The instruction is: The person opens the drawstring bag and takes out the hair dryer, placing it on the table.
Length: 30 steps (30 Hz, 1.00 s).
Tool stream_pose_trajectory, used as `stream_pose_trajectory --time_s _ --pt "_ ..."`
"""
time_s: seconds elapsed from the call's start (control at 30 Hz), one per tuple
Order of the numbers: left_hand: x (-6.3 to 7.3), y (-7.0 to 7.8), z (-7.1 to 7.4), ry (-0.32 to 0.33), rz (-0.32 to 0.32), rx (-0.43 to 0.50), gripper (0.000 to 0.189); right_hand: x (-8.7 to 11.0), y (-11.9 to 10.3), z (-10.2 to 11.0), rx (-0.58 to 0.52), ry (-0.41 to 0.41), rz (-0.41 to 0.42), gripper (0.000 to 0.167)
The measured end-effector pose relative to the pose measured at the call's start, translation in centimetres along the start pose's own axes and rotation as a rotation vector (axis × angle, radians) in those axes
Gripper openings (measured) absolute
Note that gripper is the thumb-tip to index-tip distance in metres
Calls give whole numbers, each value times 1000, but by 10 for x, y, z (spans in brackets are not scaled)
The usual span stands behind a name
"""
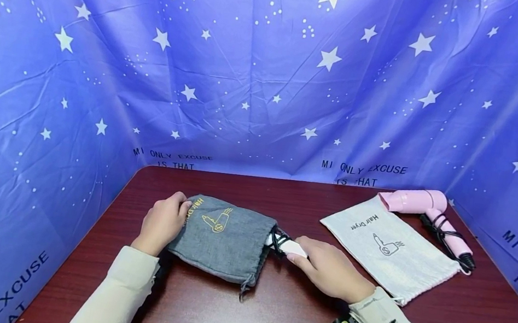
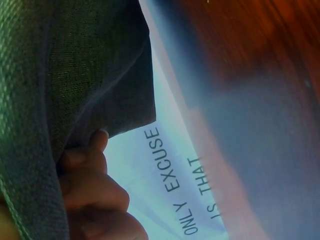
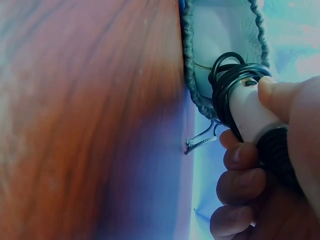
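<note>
A grey drawstring bag (image 1: pixel 232 246) with yellow "Hair Dryer" print is held above the table, its mouth facing right. My left hand (image 1: pixel 165 221) grips the bag's closed left end; in the left wrist view its curled fingers (image 2: pixel 95 192) press into the cloth (image 2: pixel 100 65). My right hand (image 1: pixel 330 268) grips the handle of a white hair dryer (image 1: pixel 294 248), wound with black cord (image 3: pixel 235 85). The dryer's head lies inside the bag's mouth (image 3: pixel 189 55), mostly hidden by the cloth in the head view. A drawstring loop (image 1: pixel 245 286) hangs from the mouth's lower corner.
At the right, a light grey "Hair Dryer" bag (image 1: pixel 390 252) lies flat on the dark red table (image 1: pixel 212 320). A pink hair dryer (image 1: pixel 414 201) with black cord round its handle rests partly on that bag's far edge. Starry blue cloth (image 1: pixel 261 73) hangs around the table.
</note>
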<state>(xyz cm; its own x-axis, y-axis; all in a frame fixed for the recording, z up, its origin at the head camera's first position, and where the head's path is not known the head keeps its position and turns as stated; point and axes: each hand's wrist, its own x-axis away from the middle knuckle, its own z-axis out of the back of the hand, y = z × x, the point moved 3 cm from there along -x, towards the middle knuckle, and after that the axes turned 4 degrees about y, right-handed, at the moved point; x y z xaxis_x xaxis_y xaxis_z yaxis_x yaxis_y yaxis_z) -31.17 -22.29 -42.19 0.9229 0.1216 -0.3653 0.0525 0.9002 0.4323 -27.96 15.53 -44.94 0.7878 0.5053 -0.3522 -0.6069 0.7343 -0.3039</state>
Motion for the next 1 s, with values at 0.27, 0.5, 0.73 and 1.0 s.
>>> stream_pose_trajectory --time_s 0.27,0.5,0.73,1.0 --pt "0 -2 1 -6 17 -10 19 0 5 0 -10 7 -1 20" --pt "-1 -2 2 -10 8 -10 19 0 7 -1 -8 2 5 20" --pt "0 -5 3 -16 28 -19 19 0 8 0 1 -8 1 20" --pt "-1 -6 2 -23 32 -19 19 0 9 1 -12 -24 4 18"
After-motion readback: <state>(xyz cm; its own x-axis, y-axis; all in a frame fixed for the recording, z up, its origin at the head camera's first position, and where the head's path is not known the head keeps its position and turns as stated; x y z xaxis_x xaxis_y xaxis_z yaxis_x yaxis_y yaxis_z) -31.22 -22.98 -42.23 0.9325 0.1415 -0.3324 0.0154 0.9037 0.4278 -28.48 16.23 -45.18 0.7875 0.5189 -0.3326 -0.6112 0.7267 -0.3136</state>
